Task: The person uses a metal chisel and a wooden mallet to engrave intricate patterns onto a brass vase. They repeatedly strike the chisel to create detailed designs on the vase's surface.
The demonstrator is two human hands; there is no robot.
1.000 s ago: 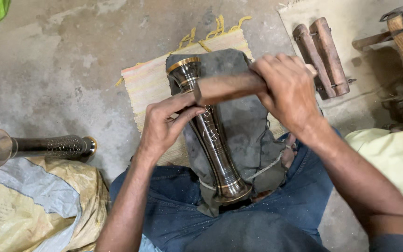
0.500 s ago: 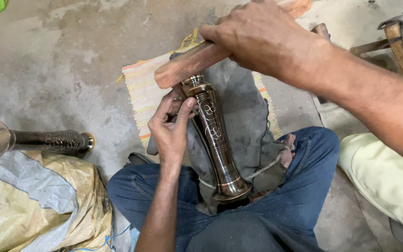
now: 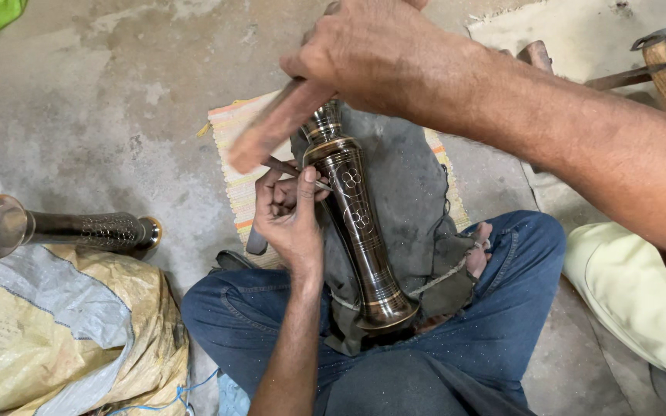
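A tall dark metal vase [image 3: 358, 223] with engraved circles lies across a grey cloth [image 3: 410, 192] on my lap, its base toward me. My left hand [image 3: 290, 216] pinches a thin metal tool against the vase's side, near its upper part. My right hand [image 3: 371, 54] is raised above the vase's neck and grips a wooden mallet [image 3: 271, 127], whose end slants down to the left, just above the left hand.
A second dark engraved vase [image 3: 63, 229] lies on the concrete floor at left, by a yellow sack [image 3: 63, 339]. A striped mat [image 3: 244, 162] lies under the cloth. Wooden-handled tools [image 3: 657, 65] rest at top right, a pale yellow cloth [image 3: 626, 300] at right.
My right hand has lifted the wooden mallet up and away from the vase's neck, toward the camera. My left hand has slid slightly down the vase's side. The view has shifted.
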